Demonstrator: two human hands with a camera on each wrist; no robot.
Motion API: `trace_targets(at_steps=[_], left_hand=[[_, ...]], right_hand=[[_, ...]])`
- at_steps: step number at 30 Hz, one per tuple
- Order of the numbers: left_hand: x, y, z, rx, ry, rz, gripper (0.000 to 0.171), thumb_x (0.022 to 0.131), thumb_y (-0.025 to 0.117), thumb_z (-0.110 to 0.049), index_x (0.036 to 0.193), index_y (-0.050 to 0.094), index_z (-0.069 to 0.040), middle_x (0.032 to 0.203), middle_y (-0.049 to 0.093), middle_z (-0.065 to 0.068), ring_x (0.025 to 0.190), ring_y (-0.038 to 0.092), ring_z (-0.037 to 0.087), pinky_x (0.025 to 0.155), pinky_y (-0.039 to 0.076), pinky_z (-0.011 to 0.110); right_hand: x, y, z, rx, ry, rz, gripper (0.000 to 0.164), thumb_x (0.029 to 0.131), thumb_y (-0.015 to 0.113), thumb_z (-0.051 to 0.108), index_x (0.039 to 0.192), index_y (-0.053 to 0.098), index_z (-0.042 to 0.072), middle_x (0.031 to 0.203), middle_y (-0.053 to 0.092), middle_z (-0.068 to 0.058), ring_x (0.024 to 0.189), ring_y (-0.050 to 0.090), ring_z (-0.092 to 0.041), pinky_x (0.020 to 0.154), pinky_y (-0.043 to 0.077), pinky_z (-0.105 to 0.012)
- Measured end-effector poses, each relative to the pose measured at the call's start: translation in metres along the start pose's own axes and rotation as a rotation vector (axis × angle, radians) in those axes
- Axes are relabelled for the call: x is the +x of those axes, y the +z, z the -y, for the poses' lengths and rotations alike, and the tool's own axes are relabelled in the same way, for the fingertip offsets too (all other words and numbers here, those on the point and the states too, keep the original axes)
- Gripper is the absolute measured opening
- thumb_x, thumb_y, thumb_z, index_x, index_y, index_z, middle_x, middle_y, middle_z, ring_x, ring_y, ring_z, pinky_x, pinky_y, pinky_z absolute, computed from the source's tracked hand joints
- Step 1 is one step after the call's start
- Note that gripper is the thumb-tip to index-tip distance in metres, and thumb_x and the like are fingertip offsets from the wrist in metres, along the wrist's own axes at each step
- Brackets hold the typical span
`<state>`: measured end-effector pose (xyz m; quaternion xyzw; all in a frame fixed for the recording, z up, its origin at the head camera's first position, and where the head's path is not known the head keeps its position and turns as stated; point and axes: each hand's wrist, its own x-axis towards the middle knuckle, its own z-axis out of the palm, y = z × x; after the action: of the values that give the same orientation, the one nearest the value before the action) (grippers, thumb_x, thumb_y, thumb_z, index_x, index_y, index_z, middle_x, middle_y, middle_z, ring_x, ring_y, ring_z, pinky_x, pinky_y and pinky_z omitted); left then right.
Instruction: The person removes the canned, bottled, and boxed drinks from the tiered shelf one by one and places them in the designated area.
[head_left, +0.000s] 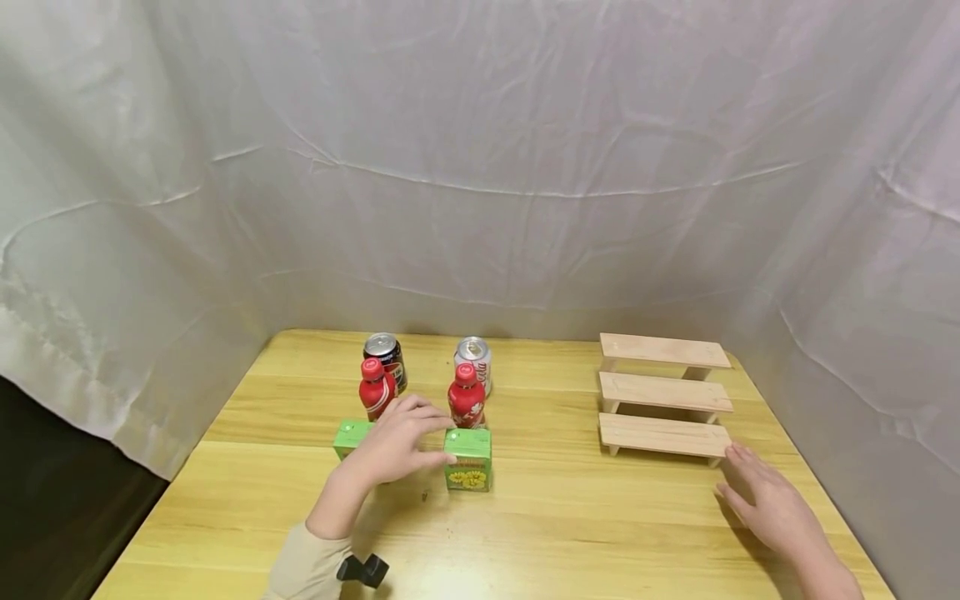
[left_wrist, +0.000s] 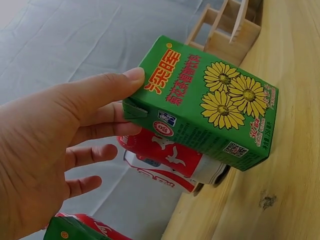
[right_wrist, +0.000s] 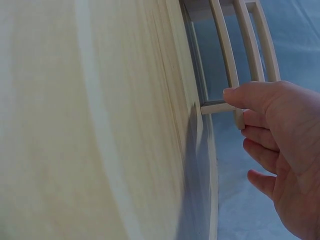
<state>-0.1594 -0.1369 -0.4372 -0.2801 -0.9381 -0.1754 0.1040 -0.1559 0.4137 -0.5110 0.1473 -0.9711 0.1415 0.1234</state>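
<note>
My left hand (head_left: 397,446) reaches to a green drink carton (head_left: 468,460) with yellow flowers. In the left wrist view the thumb lies on the front of the carton (left_wrist: 210,100) and the fingers go behind it, pinching its top end. The other fingers hang loose. A second green carton (head_left: 349,437) stands left of that hand, partly covered by it. At the right, my right hand (head_left: 776,508) is beside the end of a three-step wooden rack (head_left: 660,435). Its fingertips are at the lowest step; whether they touch cannot be told. The thumb stands apart.
Two red bottles, one on the left (head_left: 377,390) and one on the right (head_left: 467,396), stand behind the cartons. Farther back are a black can (head_left: 384,358) and a silver-white can (head_left: 474,362). Grey cloth (head_left: 525,250) surrounds the wooden table (head_left: 555,533).
</note>
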Motion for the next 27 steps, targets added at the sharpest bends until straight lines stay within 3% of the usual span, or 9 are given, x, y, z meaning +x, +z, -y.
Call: trace_targets(at_steps=[9,16,18,21,24,27], left_hand=[[-0.001,-0.002,0.000,0.012,-0.038,-0.002,0.052,0.079,0.072,-0.056,0.120,0.070,-0.024,0.120,0.069,-0.010,0.114,0.051,0.014,0.098,0.041,0.041],[-0.008,-0.014,0.000,0.011,-0.046,-0.073,0.049,0.079,0.074,-0.052,0.118,0.070,-0.022,0.117,0.070,-0.007,0.114,0.054,0.017,0.100,0.041,0.045],[-0.011,-0.019,0.001,0.019,-0.035,-0.109,0.046,0.079,0.075,-0.048,0.116,0.071,-0.021,0.115,0.070,-0.006,0.112,0.056,0.018,0.099,0.042,0.045],[-0.015,-0.028,0.003,0.040,-0.008,-0.163,0.043,0.078,0.077,-0.044,0.113,0.072,-0.019,0.111,0.071,-0.006,0.110,0.057,0.018,0.097,0.043,0.045],[-0.020,-0.037,0.007,0.051,0.013,-0.209,0.040,0.077,0.079,-0.040,0.110,0.072,-0.018,0.108,0.072,-0.006,0.107,0.057,0.018,0.096,0.042,0.045],[-0.026,-0.046,0.011,0.060,0.023,-0.246,0.036,0.077,0.080,-0.036,0.107,0.073,-0.018,0.105,0.072,-0.006,0.104,0.057,0.017,0.095,0.041,0.045]], right_hand=[[0.003,-0.002,0.002,0.004,0.001,0.012,0.065,0.094,0.063,0.029,0.142,0.041,-0.008,0.145,0.043,-0.030,0.132,0.039,-0.051,0.115,-0.014,-0.015],[0.007,-0.004,0.002,-0.025,-0.014,0.024,0.063,0.093,0.065,0.029,0.139,0.045,-0.009,0.141,0.046,-0.031,0.129,0.042,-0.051,0.117,-0.012,-0.019],[0.009,-0.006,0.002,-0.027,-0.013,0.034,0.063,0.092,0.065,0.029,0.138,0.046,-0.009,0.141,0.047,-0.031,0.128,0.044,-0.051,0.121,-0.008,-0.026],[0.011,-0.011,0.001,-0.025,0.000,0.069,0.061,0.093,0.064,0.029,0.137,0.047,-0.009,0.140,0.047,-0.032,0.125,0.044,-0.052,0.122,0.008,-0.047],[0.016,-0.017,0.000,-0.032,0.003,0.096,0.059,0.092,0.065,0.027,0.135,0.050,-0.010,0.138,0.047,-0.033,0.122,0.046,-0.054,0.109,0.025,-0.062],[0.022,-0.022,-0.002,-0.043,-0.019,0.097,0.055,0.089,0.068,0.023,0.129,0.054,-0.012,0.133,0.050,-0.036,0.118,0.048,-0.056,0.097,0.035,-0.066]])
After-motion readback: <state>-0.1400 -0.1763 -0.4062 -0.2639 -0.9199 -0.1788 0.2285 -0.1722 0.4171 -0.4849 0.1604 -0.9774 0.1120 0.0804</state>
